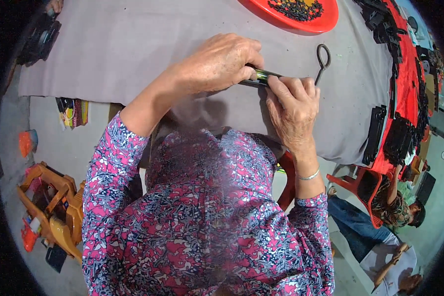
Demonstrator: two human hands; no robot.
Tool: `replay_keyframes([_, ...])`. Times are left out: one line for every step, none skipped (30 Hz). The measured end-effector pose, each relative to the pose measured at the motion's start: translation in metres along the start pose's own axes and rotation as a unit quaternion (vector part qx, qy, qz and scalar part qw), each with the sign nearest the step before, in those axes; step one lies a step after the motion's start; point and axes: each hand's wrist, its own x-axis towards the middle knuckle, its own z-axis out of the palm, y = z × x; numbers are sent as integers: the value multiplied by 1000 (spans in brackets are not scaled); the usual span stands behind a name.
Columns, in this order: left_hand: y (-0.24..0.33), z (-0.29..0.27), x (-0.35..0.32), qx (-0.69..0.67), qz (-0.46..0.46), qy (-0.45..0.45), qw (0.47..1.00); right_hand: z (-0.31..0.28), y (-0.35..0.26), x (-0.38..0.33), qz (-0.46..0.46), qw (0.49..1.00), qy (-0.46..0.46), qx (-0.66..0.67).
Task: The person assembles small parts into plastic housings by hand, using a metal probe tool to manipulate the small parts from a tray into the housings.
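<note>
Both my hands are closed on a narrow dark strip-like part (254,83) with a shiny green-yellow face, held just above the grey cloth. My left hand (225,61) grips its left end, fingertips bent over it. At its other end, my right hand (295,106) presses with thumb and fingers. Much of the part is hidden under my fingers, so I cannot tell its exact kind. A dark metal rod with a ring-shaped end (322,58) lies on the cloth just beyond my right hand.
A red plate (325,22) of small black pieces stands at the far side of the grey-covered table (133,39). Black long parts (376,134) pile along a red cloth on the right. Two people sit at lower right, near a red chair (352,183). Brown stools (59,197) stand at left.
</note>
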Motion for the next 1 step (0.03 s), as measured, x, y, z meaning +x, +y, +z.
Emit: replay_keyframes([0,0,0,2,3,-2,1000,0,2,-1,-7,1000,-6,-4])
